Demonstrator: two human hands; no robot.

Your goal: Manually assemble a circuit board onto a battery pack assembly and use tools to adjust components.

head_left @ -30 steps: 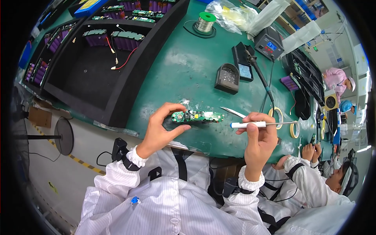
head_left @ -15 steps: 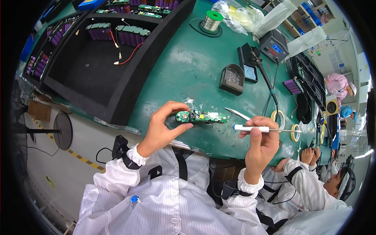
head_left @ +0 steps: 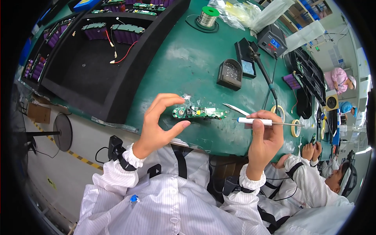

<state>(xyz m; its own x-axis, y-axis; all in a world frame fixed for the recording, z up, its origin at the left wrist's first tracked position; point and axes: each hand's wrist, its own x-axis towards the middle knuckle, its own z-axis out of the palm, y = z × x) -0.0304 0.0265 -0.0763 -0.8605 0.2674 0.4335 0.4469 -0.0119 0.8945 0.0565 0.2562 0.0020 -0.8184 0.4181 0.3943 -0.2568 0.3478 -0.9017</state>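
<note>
- Since a moment ago, my left hand (head_left: 156, 125) has let go of the green circuit board (head_left: 199, 113); thumb and forefinger now stand spread in a curve just left of it, so that grip is released, touching nothing that I can see.
- That narrow board lies flat on the green counter (head_left: 188, 66), close to the counter's near edge and about midway along it, its long side running with that edge. A scrap of clear film sits at its upper left end.
- My right hand (head_left: 265, 137) is clenched around a white-handled tool (head_left: 256, 121), whose thin metal shaft points off to the right; the handle's left end stops just short of the board's right end.
- Metal tweezers (head_left: 235, 109) lie on the counter just beyond the board's right end, between it and my right hand.
- Rolls of tape (head_left: 294, 127) sit near the right end of the near edge.
- Farther in, toward the middle of the counter, stands a dark tip-cleaner box (head_left: 229, 73), with a soldering iron (head_left: 263, 71) in its stand beside it and a soldering station (head_left: 272, 40) behind.
- A spool of solder wire (head_left: 207, 16) is at the far edge.
- Black foam trays (head_left: 98, 78) holding purple battery packs (head_left: 125, 35) take up the counter's left side.
- Another person's sleeve (head_left: 305, 172) shows at lower right.
</note>
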